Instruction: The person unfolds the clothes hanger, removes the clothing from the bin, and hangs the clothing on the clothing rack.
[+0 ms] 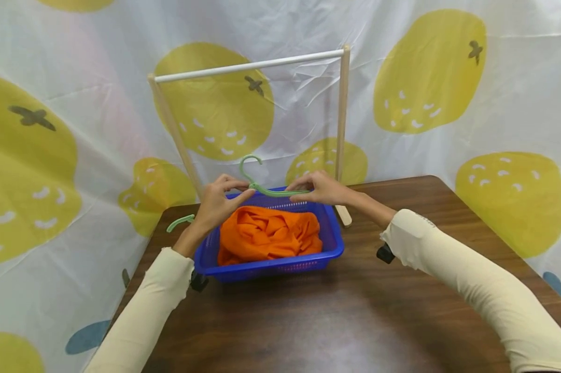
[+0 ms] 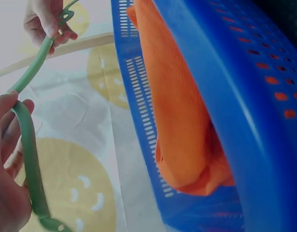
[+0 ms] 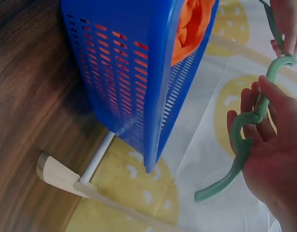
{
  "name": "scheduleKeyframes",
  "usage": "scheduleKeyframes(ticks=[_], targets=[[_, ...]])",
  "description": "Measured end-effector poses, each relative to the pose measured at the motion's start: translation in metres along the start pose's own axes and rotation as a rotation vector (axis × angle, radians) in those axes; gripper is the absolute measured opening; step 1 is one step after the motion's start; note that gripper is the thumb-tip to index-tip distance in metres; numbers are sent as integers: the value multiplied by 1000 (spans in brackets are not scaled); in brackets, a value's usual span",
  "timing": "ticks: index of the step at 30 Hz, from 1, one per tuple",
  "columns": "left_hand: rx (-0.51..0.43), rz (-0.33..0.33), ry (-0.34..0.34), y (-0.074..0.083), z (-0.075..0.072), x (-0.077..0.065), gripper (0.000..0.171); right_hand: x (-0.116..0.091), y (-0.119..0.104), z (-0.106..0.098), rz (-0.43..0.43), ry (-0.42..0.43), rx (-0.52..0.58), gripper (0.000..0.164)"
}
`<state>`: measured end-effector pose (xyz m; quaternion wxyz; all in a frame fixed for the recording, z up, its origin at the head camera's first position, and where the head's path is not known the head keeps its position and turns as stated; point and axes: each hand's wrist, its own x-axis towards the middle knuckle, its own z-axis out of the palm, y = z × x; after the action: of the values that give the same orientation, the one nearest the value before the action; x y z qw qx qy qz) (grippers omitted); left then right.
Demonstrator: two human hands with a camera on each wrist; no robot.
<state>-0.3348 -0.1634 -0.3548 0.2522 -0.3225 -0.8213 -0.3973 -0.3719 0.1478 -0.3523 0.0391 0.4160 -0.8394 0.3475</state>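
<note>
Both hands hold a light green plastic clothes hanger [image 1: 276, 194] above the far side of a blue basket. My left hand [image 1: 213, 204] pinches it close to the base of its hook, which points up. Thumb and fingers of my right hand [image 1: 324, 188] grip the hanger's right arm. In the left wrist view the hanger's other arm [image 2: 31, 159] runs past the left palm. The right wrist view has the notched end [image 3: 230, 176] jutting beyond the right hand. Crumpled orange cloth [image 1: 268, 233] lies inside the basket [image 1: 271, 265], below the hands.
Behind the basket stands a rack with wooden posts [image 1: 343, 114] and a white top bar [image 1: 248, 68]; one wooden foot [image 1: 343, 215] shows right of the basket. The brown wooden table [image 1: 308, 321] meets a fruit-patterned curtain [image 1: 416, 155] at the back and sides.
</note>
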Motion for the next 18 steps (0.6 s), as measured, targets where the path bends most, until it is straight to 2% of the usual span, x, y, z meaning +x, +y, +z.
scheduleKeyframes(ticks=[4,8,14,18], targets=[[43,6,-61,-3,-5,-5,24,-5,5,-3,-4,5,23,23],[89,-2,-99,-9,-18,-14,24,-11,9,-13,27,18,44,24],[117,-22,-97,-18,-38,-26,20,-18,15,-28,76,-2,86,25],[116,-27,-77,-19,-42,-29,17,-15,13,-28,74,-11,74,26]])
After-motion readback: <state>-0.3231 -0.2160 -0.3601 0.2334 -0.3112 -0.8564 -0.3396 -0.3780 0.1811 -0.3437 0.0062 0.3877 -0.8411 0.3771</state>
